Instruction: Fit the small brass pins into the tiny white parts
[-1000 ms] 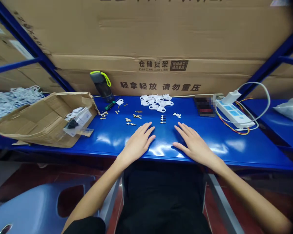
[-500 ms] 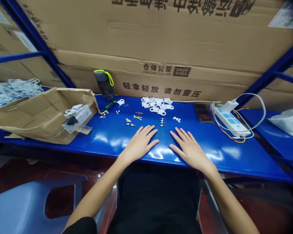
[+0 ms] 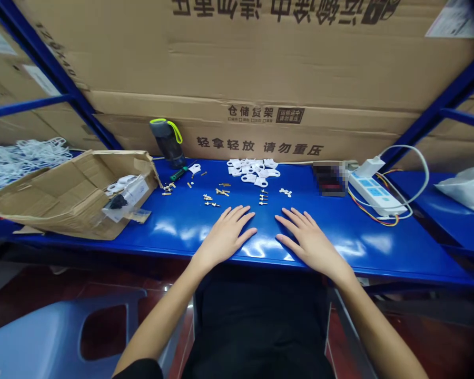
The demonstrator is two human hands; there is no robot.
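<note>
My left hand (image 3: pixel 225 235) lies flat and open, palm down, on the blue shelf surface (image 3: pixel 174 231) near its front edge. My right hand (image 3: pixel 308 239) rests the same way a short gap to its right, fingers spread, holding nothing. Just beyond my fingertips lie small brass pins (image 3: pixel 263 198) and more brass parts (image 3: pixel 215 197). A pile of white plastic pieces (image 3: pixel 253 169) sits further back, with a few small white bits (image 3: pixel 286 192) to its right.
A torn cardboard box (image 3: pixel 63 192) with white parts lies at the left. A dark bottle with a green strap (image 3: pixel 166 141) and a green screwdriver (image 3: pixel 178 172) stand behind. A white power strip (image 3: pixel 373 192) with cables sits right. Big cartons form the back wall. A blue stool (image 3: pixel 55 337) stands lower left.
The view has shifted slightly with my head. Both hands stay flat on the shelf in about the same place.
</note>
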